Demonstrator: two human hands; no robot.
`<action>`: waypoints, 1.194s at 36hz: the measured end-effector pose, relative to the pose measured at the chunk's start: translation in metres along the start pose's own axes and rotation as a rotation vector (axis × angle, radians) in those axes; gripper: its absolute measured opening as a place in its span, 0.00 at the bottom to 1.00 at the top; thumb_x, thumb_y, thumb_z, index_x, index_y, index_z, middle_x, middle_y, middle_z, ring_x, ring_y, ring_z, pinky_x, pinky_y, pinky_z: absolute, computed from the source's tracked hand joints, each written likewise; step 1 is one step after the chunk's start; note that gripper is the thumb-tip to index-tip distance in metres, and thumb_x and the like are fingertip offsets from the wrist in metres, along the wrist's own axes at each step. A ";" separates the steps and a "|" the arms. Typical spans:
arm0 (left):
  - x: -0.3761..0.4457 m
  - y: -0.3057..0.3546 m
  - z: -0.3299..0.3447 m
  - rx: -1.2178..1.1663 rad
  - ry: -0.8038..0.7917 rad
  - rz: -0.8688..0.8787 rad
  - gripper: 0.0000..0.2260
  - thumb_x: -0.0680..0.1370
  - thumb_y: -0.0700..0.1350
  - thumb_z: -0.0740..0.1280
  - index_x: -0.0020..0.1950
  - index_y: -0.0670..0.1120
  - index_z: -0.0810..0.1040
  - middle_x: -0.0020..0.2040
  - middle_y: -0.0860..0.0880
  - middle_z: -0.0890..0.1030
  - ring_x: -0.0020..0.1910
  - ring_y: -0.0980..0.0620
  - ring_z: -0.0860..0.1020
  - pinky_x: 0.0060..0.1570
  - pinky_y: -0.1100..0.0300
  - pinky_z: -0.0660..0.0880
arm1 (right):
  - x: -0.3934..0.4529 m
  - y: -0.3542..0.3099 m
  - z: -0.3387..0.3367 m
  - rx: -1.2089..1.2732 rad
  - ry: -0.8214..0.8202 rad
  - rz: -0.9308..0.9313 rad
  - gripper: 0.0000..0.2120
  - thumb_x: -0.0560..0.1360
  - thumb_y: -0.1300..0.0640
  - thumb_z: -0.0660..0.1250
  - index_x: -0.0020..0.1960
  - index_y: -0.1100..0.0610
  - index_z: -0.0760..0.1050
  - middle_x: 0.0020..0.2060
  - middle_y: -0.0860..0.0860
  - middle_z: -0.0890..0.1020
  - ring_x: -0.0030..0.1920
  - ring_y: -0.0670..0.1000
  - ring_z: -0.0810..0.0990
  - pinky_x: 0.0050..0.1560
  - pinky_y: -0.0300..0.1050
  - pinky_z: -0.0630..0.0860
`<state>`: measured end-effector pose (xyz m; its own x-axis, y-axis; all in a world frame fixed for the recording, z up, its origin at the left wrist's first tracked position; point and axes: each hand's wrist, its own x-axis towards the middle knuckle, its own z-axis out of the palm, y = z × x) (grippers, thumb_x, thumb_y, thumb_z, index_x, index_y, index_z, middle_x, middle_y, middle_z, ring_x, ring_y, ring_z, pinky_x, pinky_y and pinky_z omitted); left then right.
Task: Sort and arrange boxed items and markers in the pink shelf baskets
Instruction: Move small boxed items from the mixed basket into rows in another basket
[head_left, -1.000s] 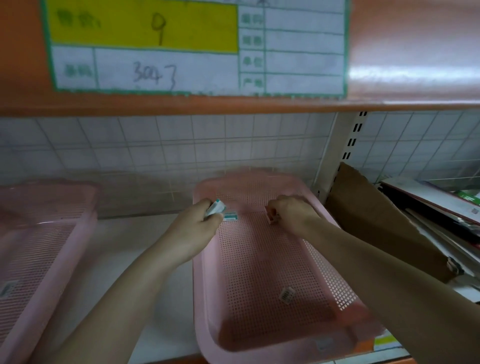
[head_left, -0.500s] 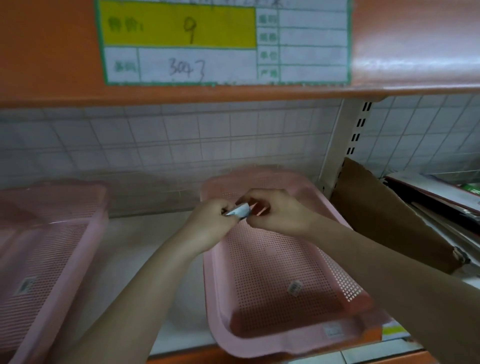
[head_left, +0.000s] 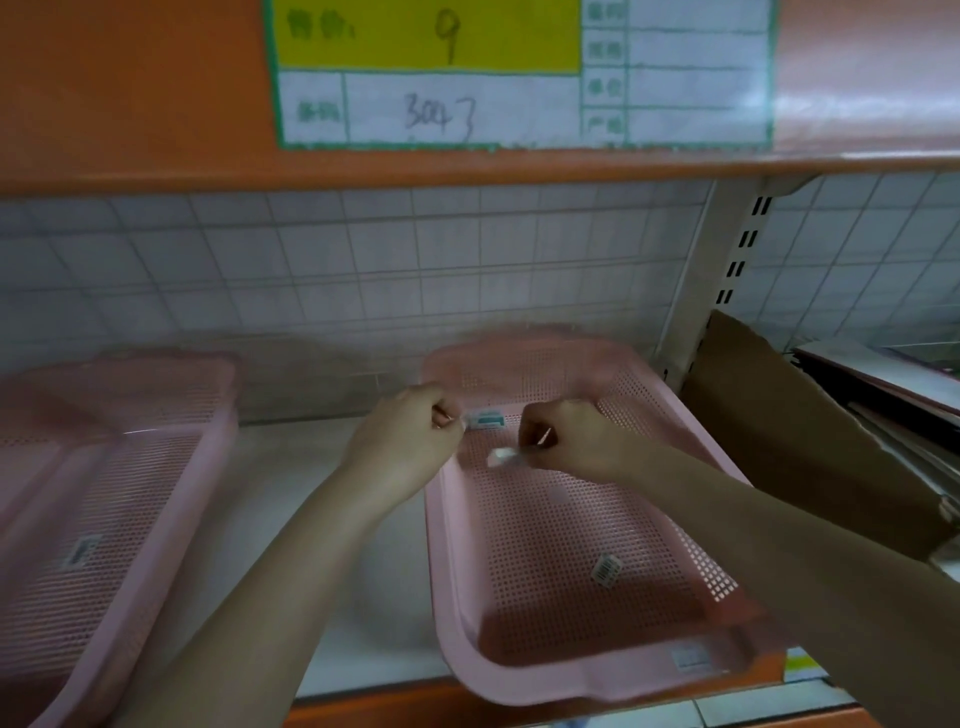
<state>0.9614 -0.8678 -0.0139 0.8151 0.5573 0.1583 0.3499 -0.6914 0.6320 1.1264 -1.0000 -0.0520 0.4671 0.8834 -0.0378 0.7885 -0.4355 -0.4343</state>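
Pinched at the fingertips of the right hand (head_left: 566, 441) is a small white item (head_left: 501, 457), blurred beyond identification, held low over the far half of the right pink basket (head_left: 675, 680). That hand's fingers are curled tight; a thin pale sliver shows between them, and what it is cannot be told. The left hand (head_left: 410, 441) is fisted over the basket's far left rim, fingers curled in, and whether anything is held inside it cannot be told.

A small white-and-teal boxed item (head_left: 487, 419) is seen just beyond the left hand's knuckles, at the far end of the basket, between the two hands. Whether it rests on the mesh floor or against the back wall cannot be determined. A barcode sticker (head_left: 607, 568) is found on the basket floor nearer the front, and a pale label (head_left: 690, 656) on the front wall.

A second pink basket (head_left: 119, 467) is noted to the left, well apart on the same white shelf (head_left: 322, 571), with a sticker on its floor. Brown cardboard (head_left: 810, 441) is leaned to the right of the slotted upright. A price card (head_left: 519, 73) with a yellow panel, hand-marked "9" and "3047", is fixed to the orange shelf edge (head_left: 130, 104) above.
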 end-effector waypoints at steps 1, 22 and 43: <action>-0.001 0.000 0.000 -0.003 0.001 0.008 0.05 0.75 0.44 0.68 0.41 0.53 0.76 0.41 0.56 0.79 0.45 0.52 0.79 0.51 0.51 0.77 | 0.001 0.000 0.003 -0.022 0.021 -0.016 0.05 0.73 0.53 0.72 0.44 0.49 0.75 0.43 0.45 0.82 0.45 0.47 0.82 0.50 0.48 0.80; -0.010 -0.002 -0.004 0.012 0.017 0.019 0.03 0.76 0.43 0.66 0.46 0.46 0.80 0.43 0.54 0.81 0.44 0.54 0.78 0.49 0.58 0.75 | 0.014 -0.009 0.014 -0.171 -0.049 -0.066 0.10 0.74 0.54 0.71 0.52 0.58 0.78 0.48 0.52 0.82 0.47 0.51 0.81 0.50 0.45 0.79; -0.014 -0.013 -0.008 0.062 0.019 0.035 0.06 0.77 0.44 0.66 0.52 0.47 0.80 0.49 0.54 0.78 0.47 0.54 0.77 0.45 0.62 0.70 | 0.046 -0.014 0.032 -0.198 0.100 0.014 0.10 0.76 0.59 0.67 0.57 0.58 0.77 0.56 0.57 0.76 0.51 0.58 0.79 0.48 0.45 0.74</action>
<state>0.9425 -0.8631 -0.0184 0.8184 0.5407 0.1944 0.3499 -0.7373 0.5779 1.1240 -0.9472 -0.0769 0.5080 0.8598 0.0511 0.8404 -0.4818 -0.2484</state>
